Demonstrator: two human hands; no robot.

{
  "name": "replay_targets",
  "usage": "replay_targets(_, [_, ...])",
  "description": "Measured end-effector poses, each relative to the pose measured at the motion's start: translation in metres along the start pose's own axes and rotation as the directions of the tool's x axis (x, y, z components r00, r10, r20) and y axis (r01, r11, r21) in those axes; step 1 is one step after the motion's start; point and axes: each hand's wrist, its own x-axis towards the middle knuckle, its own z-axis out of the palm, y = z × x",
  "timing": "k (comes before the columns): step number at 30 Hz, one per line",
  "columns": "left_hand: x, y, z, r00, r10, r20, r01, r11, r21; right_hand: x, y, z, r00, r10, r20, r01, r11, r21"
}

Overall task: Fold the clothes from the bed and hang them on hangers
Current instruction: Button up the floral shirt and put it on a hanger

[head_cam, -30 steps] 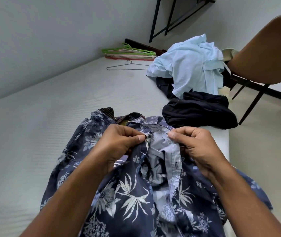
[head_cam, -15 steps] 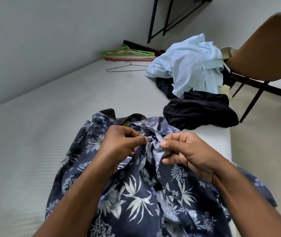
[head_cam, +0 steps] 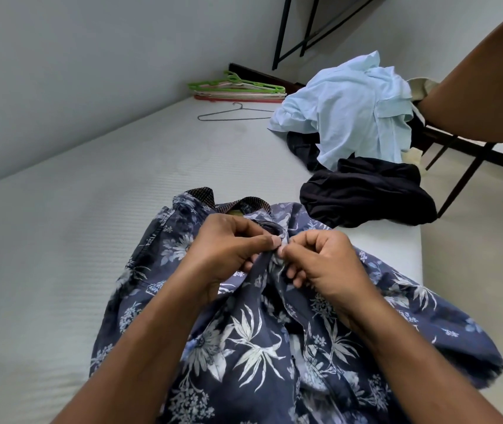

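Observation:
A dark blue floral shirt lies on the white bed in front of me, collar pointing away. My left hand pinches the left front edge just below the collar. My right hand pinches the right front edge, thumb and forefinger meeting the left hand's fingertips at the placket. Further back lie a black garment and a light blue shirt. A wire hanger and a stack of green and pink plastic hangers rest at the far end of the bed.
A brown chair with dark legs stands to the right of the bed on a pale floor. A black metal frame leans by the far wall. The wall runs along the bed's left side.
My hands have come together, closing the shirt's open front; the pale inner placket that showed a second ago is now covered. The two front edges meet between my fingertips.

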Motion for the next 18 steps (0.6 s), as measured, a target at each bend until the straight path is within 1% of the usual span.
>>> replay_targets(1, [-0.001,0.000,-0.001,1.000,0.009,-0.004,-0.009,1.000,-0.005,0.001,0.001,0.001,0.999,-0.009,-0.031,0.010,0.999,0.034])
replay_targets(3, [-0.001,0.001,-0.003,1.000,0.022,-0.006,-0.022,1.000,-0.004,0.001,0.002,0.002,0.999,-0.025,-0.048,0.028,0.998,0.054])
replay_targets(9, [0.003,0.000,-0.010,0.999,-0.009,0.041,0.009,1.000,-0.014,0.003,0.008,0.003,0.999,-0.041,-0.032,0.043,0.998,0.041])
replay_targets(14, [0.003,-0.001,-0.013,0.999,-0.013,0.040,0.013,1.000,-0.006,0.004,0.010,0.006,0.998,-0.069,-0.015,0.069,0.997,0.041])
replay_targets(18, [0.004,0.000,-0.016,0.999,-0.027,0.047,0.028,1.000,-0.010,0.003,0.013,0.007,0.994,-0.099,-0.043,0.102,0.993,0.061])
